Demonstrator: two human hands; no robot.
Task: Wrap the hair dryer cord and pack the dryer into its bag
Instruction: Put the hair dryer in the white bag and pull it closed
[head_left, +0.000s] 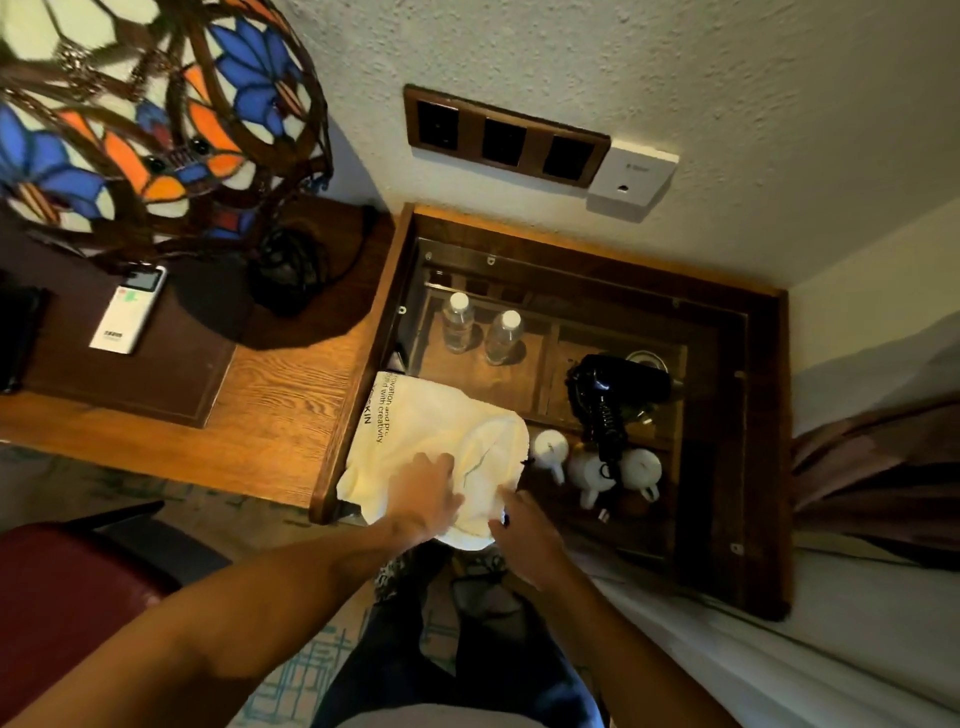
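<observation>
A black hair dryer (621, 384) lies on the glass top of the wooden side cabinet (763, 415), its coiled cord (605, 426) trailing toward me. A white cloth bag (415, 421) with black printed text lies at the cabinet's near left corner. My left hand (423, 491) presses on the bag's near end, fingers gripping the fabric. My right hand (517, 522) holds the bag's near right edge, by a small dark piece. The dryer sits apart from the bag, to its right.
Under the glass stand two water bottles (480, 327) and white teacups with a small pot (597, 467). A wooden desk (270, 415) at left carries a stained-glass lamp (156, 114), a white remote (127, 312) and a dark mat. Wall sockets (504, 137) sit above. A bed edge lies right.
</observation>
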